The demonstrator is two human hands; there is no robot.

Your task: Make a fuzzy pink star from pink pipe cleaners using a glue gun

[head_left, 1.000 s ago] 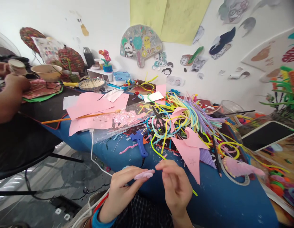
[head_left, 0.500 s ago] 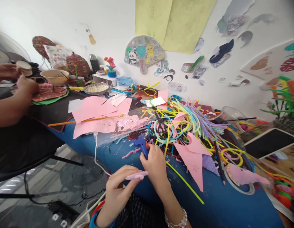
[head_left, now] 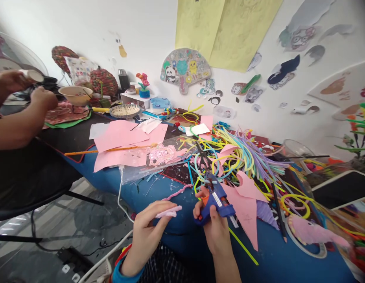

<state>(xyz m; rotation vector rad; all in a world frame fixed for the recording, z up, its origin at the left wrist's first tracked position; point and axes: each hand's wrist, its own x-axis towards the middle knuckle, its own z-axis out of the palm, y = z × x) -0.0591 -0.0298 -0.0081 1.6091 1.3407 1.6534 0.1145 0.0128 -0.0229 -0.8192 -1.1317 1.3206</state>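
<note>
My left hand (head_left: 147, 232) pinches a small pink fuzzy pipe-cleaner piece (head_left: 168, 212) between thumb and fingers, held just off the near edge of the blue table (head_left: 277, 255). My right hand (head_left: 213, 226) is wrapped round the handle of a blue glue gun (head_left: 217, 198), lifted above the table with its nozzle pointing away from me. A white cord (head_left: 120, 196) hangs down over the table edge. Just right of the gun lies a pink paper cut-out (head_left: 244, 204).
A tangle of coloured pipe cleaners (head_left: 244, 153), scissors (head_left: 202, 157) and pink paper sheets (head_left: 123, 137) cover the table. A pencil (head_left: 277, 210) and a pink fuzzy figure (head_left: 312, 232) lie at right. Another person's hands (head_left: 26, 88) hold a paper cup at far left.
My right hand reached forward to the glue gun lying on the table, closed on it and brought it back toward me. My left hand kept the pink piece.
</note>
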